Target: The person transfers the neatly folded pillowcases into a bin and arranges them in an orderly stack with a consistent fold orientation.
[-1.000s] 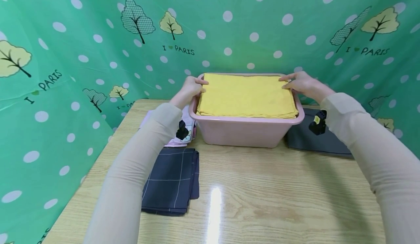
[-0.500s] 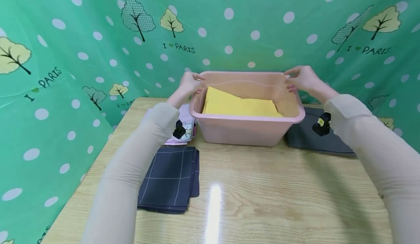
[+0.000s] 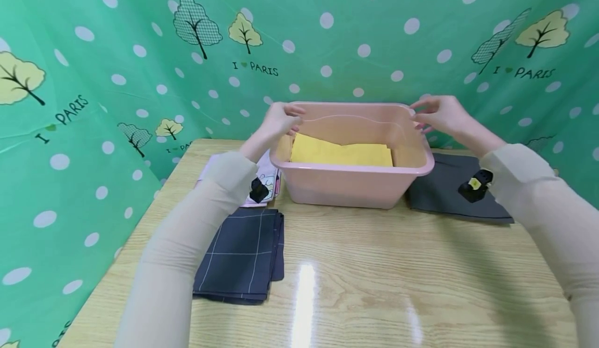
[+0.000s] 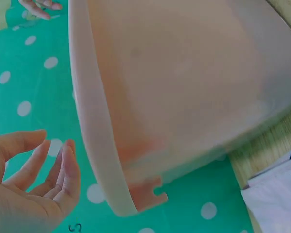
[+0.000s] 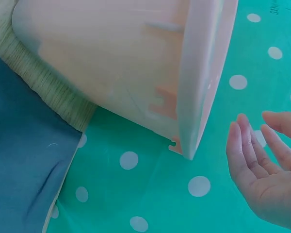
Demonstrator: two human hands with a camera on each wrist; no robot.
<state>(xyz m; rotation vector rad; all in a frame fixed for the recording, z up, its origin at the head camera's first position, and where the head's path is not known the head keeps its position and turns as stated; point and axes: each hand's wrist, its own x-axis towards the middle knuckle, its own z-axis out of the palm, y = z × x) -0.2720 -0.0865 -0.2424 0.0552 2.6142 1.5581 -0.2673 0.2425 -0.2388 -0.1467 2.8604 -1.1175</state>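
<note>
Both hands (image 3: 280,119) (image 3: 443,115) nr pink bin (image 3: 341,187) w/ yellow cloth (image 3: 343,154) inside.

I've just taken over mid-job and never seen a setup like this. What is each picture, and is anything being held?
No machine here: a person's bare left hand and right hand do the work. The widest picture is taken from the head, looking forward and down; the others from each wrist, beside that hand. On the wooden table stands a pink tub with yellow cloth inside. Left of it lie a pale printed cloth and a dark checked cloth; right, a dark grey cloth. Neither hand holds anything; both hover near the tub's rim.
</note>
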